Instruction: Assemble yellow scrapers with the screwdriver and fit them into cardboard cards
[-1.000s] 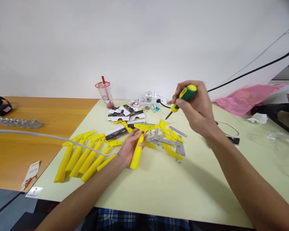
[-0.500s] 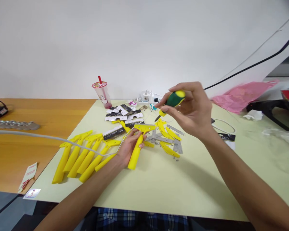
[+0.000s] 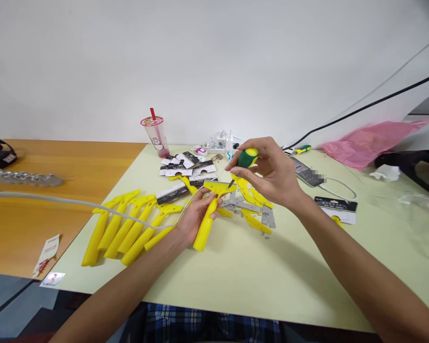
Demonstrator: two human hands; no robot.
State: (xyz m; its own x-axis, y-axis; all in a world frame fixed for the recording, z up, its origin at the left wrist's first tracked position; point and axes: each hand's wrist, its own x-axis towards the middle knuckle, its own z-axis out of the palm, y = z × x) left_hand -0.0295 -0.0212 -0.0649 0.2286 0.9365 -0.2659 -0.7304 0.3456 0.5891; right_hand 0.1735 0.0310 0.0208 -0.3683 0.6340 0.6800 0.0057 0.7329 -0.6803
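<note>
My left hand (image 3: 193,214) is closed around a yellow scraper (image 3: 205,228), its wide head tilted up and its handle pointing toward me. In my right hand (image 3: 271,171) is a green and yellow screwdriver (image 3: 248,157), pinched by the handle. Its tip meets the right side of the scraper's head, though whether it sits in a screw is too small to tell. Behind the scraper lie loose yellow head pieces (image 3: 256,222), grey metal blades (image 3: 268,218) and several small screws (image 3: 265,236). To the left, several yellow scraper handles (image 3: 136,247) lie in a row.
Black and white cards (image 3: 173,193) lie behind my left hand, near a drink cup (image 3: 156,138). A power strip (image 3: 219,144) stands by the wall. On the right are a phone (image 3: 307,172), another card (image 3: 336,209) and a pink bag (image 3: 368,143). A grey cable (image 3: 121,211) crosses my left wrist.
My right hand has moved down and left, bringing the screwdriver's tip onto the scraper's head. The phone and a second screwdriver behind that hand have come into view.
</note>
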